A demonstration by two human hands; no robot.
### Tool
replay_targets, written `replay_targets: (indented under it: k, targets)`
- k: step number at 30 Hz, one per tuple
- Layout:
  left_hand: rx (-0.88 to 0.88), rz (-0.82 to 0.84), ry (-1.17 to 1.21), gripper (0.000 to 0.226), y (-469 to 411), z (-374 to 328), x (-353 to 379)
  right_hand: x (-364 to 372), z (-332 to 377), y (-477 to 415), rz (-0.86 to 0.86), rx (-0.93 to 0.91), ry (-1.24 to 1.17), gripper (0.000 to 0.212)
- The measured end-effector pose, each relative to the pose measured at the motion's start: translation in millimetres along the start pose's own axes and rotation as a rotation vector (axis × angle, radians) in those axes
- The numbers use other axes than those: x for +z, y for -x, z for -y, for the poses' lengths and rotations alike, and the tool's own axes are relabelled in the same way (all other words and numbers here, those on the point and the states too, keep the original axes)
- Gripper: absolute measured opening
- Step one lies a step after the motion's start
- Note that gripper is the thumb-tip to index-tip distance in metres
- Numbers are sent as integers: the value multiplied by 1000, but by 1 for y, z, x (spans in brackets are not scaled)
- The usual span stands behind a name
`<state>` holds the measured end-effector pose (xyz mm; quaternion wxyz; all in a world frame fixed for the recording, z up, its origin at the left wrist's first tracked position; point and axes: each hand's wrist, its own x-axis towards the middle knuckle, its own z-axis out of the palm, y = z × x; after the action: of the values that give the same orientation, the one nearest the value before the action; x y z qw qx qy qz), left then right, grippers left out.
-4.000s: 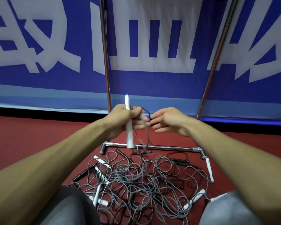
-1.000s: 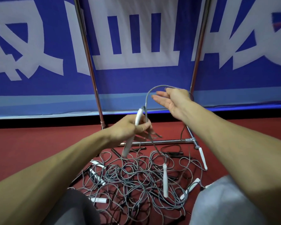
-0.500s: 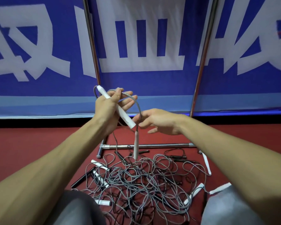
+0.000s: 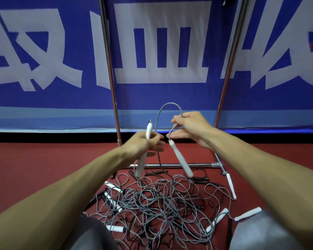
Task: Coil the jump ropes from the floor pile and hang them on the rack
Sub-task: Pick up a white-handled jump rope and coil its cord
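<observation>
Fingers [image 4: 156,141] of the left hand [image 4: 141,146] are gripping one white handle [image 4: 149,130]; the right hand [image 4: 192,129] is pinching the grey cord [image 4: 170,104]. Behind, the rack [image 4: 109,73] is standing; the rope pile [image 4: 155,201] is lying at its base; a second handle [image 4: 182,160] is dangling below the pinch.

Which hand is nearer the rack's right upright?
Right. The right hand sits just left of the right upright; the left hand is further left, by the left upright.
</observation>
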<state>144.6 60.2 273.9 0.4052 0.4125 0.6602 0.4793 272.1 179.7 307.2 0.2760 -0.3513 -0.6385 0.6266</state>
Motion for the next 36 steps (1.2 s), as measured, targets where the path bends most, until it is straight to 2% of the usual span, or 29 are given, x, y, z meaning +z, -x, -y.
replay_targets:
  k: [4,9,12,15,17,19,20,23,25,28,29,31,33,36]
  targets:
    - [1,182,11,28,0,0,11,-1,9,2,-4,21,-296,19]
    - [53,182,60,35,6,-11,17,-2,15,3,-52,68,-561,22]
    - [69,194,109,38,10,-15,18,-2,19,5,27,91,-646,23]
    - [1,319,205,45,14,-17,15,2,21,7,109,82,-677,22]
    - [-53,374,177,34,18,-19,13,3,20,8,95,62,-611,22]
    - [-42,308,7,21,21,-19,11,-1,17,6,65,64,-443,22]
    - [-17,236,-113,18,21,-18,9,-4,14,7,68,77,-301,25]
    - [1,47,-466,23,14,-11,-5,-5,6,13,163,116,324,40]
    - [-28,-17,-761,30,11,-7,-16,-1,3,15,152,63,553,44]
    - [36,-148,-1272,38,14,-9,-20,8,4,10,10,-156,583,39]
    - [77,-195,-1352,38,16,-11,-19,13,5,8,6,-218,566,36]
    - [134,-263,-1384,33,18,-16,-17,21,3,7,94,-256,556,36]
    - [168,-301,-1407,30,20,-23,-19,29,-3,10,175,-190,570,49]
    - [219,-318,-1450,26,28,-28,-23,35,-5,15,197,-95,548,66]
